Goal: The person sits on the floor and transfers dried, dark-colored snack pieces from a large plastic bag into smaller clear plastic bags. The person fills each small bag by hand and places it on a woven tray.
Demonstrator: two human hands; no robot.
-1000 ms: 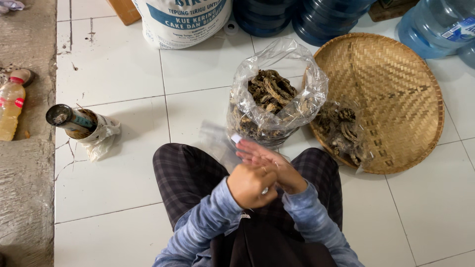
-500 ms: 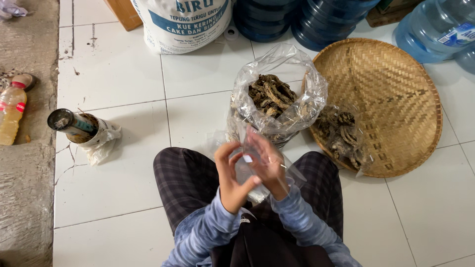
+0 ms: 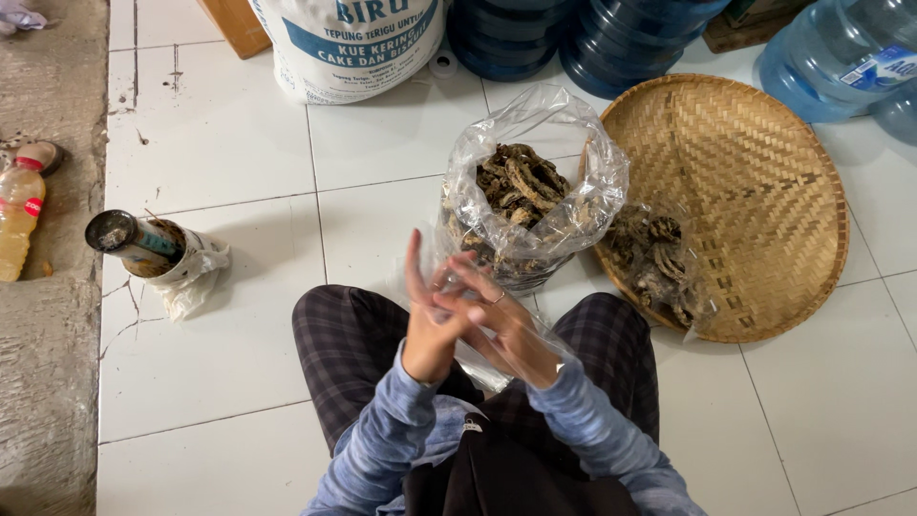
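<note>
I sit cross-legged on a white tiled floor. My left hand (image 3: 427,325) and my right hand (image 3: 506,325) are pressed together over my lap, rubbing a small clear plastic bag (image 3: 487,358) between palms and fingers. Just beyond them stands a large clear plastic bag of dried dark brown pieces (image 3: 525,191), its mouth open. To its right lies a round woven bamboo tray (image 3: 755,143) holding a small filled plastic bag (image 3: 659,253) at its near left edge.
A white flour sack (image 3: 349,38) and blue water jugs (image 3: 841,53) line the far side. A can in a plastic bag (image 3: 143,244) lies to the left. A bottle of yellowish liquid (image 3: 19,220) lies on the concrete strip.
My hands went from clasped low, to lifted with the small bag held between fingertips, to pressed together with fingers pointing up and crossing over the bag.
</note>
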